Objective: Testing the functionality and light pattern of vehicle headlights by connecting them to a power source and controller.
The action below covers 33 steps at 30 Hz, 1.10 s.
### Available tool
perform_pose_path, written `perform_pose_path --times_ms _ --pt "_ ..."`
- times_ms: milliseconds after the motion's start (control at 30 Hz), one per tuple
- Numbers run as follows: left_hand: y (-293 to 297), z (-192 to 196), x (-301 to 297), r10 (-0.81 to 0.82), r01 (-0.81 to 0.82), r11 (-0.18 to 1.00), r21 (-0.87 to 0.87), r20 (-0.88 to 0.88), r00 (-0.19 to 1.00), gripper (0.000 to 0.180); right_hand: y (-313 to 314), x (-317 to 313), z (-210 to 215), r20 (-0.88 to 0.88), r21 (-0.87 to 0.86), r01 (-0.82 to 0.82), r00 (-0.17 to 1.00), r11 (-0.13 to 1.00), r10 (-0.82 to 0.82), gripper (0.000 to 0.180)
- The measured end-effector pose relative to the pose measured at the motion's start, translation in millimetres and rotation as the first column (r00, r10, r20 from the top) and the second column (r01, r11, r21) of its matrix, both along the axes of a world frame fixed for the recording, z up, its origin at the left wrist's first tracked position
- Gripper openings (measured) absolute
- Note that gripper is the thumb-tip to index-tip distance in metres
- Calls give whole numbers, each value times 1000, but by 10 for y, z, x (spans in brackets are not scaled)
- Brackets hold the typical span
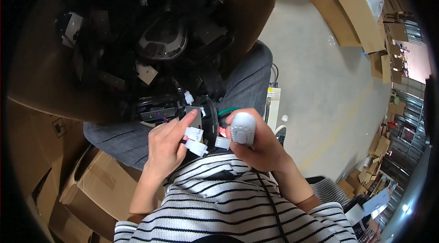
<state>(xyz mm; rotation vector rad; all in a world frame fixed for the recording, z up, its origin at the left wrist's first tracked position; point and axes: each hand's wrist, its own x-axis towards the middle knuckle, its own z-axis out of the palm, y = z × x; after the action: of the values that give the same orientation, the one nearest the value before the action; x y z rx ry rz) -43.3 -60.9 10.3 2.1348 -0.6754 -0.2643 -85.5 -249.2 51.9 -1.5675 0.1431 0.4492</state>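
In front of my lap, my left hand [167,144] is closed on a black curved part [210,117] with a grey plate, its index finger lying along the plate. White plug connectors [195,147] stick out beside its fingers. My right hand [263,151] is wrapped round a white, rounded handheld tool [243,128] with a ribbed grey end facing up. A smaller white connector [222,142] and a bit of red show between the tool and the black part. Whether the tool touches the part cannot be made out.
A large cardboard box [260,0] beyond my knees holds many black parts with metal plates and white plugs. Flattened cardboard [100,183] lies at the left. A pale device with a cable [273,101] stands by my right leg. Open cartons [343,14] stand at the far right.
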Motion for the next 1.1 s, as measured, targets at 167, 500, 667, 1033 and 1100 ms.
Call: perform_pose_path --times_ms 167,500,667,1033,1100 --pt "-37 -71 -62 -14 14 1000 -5 55 998 52 104 13 -59 60 132 76 995 988 -85 36" --pt "-87 -131 -112 88 -81 995 -60 125 988 53 212 -34 -68 -31 159 152 988 975 -149 36" --pt "-56 -150 -106 115 -115 993 -14 262 958 51 198 -49 -136 -81 1 127 989 992 -127 35" --pt "-88 -141 -140 57 -51 998 -33 199 978 54 233 -78 -190 -177 134 267 954 954 -242 38" --pt "-85 -124 -150 54 -50 998 -27 180 982 53 244 -88 -207 -210 183 318 937 930 -279 38"
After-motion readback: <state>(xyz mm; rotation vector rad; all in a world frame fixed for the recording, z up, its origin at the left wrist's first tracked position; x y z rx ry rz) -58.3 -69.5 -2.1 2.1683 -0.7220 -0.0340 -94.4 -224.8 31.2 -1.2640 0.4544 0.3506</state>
